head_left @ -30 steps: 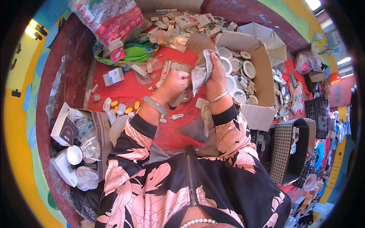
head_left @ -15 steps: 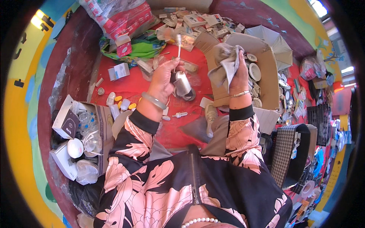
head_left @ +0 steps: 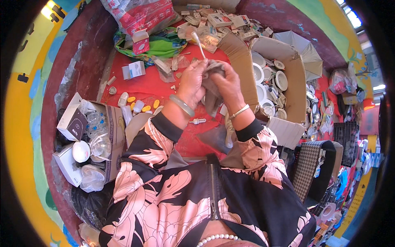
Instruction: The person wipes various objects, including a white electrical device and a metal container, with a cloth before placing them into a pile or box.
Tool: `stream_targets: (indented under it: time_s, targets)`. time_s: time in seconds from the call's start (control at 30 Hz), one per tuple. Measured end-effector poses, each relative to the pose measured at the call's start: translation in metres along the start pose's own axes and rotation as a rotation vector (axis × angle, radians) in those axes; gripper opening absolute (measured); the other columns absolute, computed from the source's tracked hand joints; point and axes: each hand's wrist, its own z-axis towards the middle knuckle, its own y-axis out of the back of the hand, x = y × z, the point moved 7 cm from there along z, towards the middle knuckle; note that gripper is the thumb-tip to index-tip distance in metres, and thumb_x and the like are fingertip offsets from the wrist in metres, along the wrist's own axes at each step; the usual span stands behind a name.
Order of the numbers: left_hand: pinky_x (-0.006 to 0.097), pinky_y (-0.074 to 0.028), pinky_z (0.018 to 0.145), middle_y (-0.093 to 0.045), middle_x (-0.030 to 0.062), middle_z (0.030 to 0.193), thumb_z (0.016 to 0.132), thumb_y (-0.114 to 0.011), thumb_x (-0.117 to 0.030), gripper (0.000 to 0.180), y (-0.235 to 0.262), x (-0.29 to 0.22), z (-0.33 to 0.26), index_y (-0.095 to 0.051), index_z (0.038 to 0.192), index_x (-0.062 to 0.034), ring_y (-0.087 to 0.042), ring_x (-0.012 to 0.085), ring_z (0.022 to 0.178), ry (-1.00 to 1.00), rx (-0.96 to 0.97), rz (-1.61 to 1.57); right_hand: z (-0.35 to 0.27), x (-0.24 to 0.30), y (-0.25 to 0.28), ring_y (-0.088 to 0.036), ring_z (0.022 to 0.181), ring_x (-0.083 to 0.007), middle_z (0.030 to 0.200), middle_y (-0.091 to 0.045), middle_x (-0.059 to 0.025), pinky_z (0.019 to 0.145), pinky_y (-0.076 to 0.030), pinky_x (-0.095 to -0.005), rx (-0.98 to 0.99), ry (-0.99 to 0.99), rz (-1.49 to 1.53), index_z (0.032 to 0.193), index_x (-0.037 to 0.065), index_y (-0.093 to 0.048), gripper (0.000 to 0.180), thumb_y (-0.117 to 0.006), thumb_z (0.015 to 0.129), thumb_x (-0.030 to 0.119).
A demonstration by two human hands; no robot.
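My two hands meet above the red floor covering (head_left: 164,88). My left hand (head_left: 191,84) is closed on a small spotlight-like fitting, with its thin cable and white end piece (head_left: 195,36) sticking up past my fingers. Earlier the fitting's silver ribbed body showed; now cloth and fingers hide nearly all of it. A crumpled grey-brown cloth (head_left: 212,99) is gripped in my right hand (head_left: 231,86) and pressed against the fitting. Below my hands lies a small white bulb-like piece (head_left: 197,121).
At right stands a cardboard box (head_left: 294,92) of round white light fittings. Another carton (head_left: 117,140) at left holds clear-plastic-wrapped items. Yellow pieces (head_left: 146,108), a small white box (head_left: 133,70) and a green bag (head_left: 164,47) lie around; small cartons (head_left: 220,19) pile at the back.
My right hand has swung left with the cloth, from beside the box onto the fitting. The fitting's ribbed body is now covered, and its white end piece leans left.
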Motion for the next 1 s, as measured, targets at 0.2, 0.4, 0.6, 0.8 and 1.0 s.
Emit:
stream_targets:
  time_s: [0.2,0.4,0.6,0.8,1.0]
  targets:
    - [0.028,-0.044,0.082,-0.057,0.0058,0.098,0.091,-0.051,-0.018,0.020,-0.015,0.002,-0.008,-0.052,0.105,-0.0049,-0.055,0.0143,0.092,-0.040,0.090,0.043,0.006,-0.009,0.024,-0.060,0.076,-0.0132,0.090,-0.062,-0.0049,0.068,-0.049,-0.0239,-0.120,-0.108,0.699,0.099,0.002,-0.057,0.018,-0.049,0.084,-0.001]
    - [0.025,-0.046,0.079,-0.051,0.0052,0.106,0.086,-0.061,-0.023,0.047,-0.041,0.023,-0.022,-0.039,0.121,-0.0003,-0.053,0.0120,0.093,0.127,0.382,0.454,0.009,-0.014,0.048,-0.059,0.074,-0.0142,0.088,-0.061,-0.0046,0.067,-0.049,-0.0262,-0.299,-0.121,0.712,0.102,0.005,-0.055,0.017,-0.051,0.086,0.004]
    - [0.027,-0.047,0.075,-0.053,0.0011,0.102,0.088,-0.057,-0.017,0.034,-0.040,0.017,-0.019,-0.045,0.118,-0.0076,-0.055,0.0120,0.091,0.058,0.406,0.253,0.015,-0.011,0.064,-0.059,0.086,-0.0184,0.099,-0.059,-0.0069,0.075,-0.050,-0.0314,-0.249,-0.148,0.849,0.108,0.005,-0.051,0.021,-0.051,0.089,0.014]
    - [0.031,-0.050,0.066,-0.062,0.0100,0.104,0.089,-0.054,-0.019,0.029,-0.038,0.001,-0.021,-0.048,0.116,-0.0099,-0.060,0.0160,0.088,0.100,0.335,0.243,0.015,0.029,0.097,-0.061,0.085,-0.0184,0.094,-0.062,-0.0082,0.077,-0.050,-0.0314,-0.180,0.043,0.651,0.101,0.003,-0.057,0.020,-0.054,0.081,-0.001]
    - [0.024,-0.046,0.076,-0.057,0.0018,0.106,0.090,-0.053,-0.015,0.031,-0.043,-0.002,-0.021,-0.046,0.120,-0.0087,-0.055,0.0103,0.095,-0.009,0.406,0.311,-0.006,0.078,0.061,-0.057,0.088,-0.0149,0.094,-0.061,-0.0051,0.077,-0.046,-0.0267,-0.060,0.427,0.008,0.093,0.002,-0.058,0.029,-0.053,0.069,-0.014]
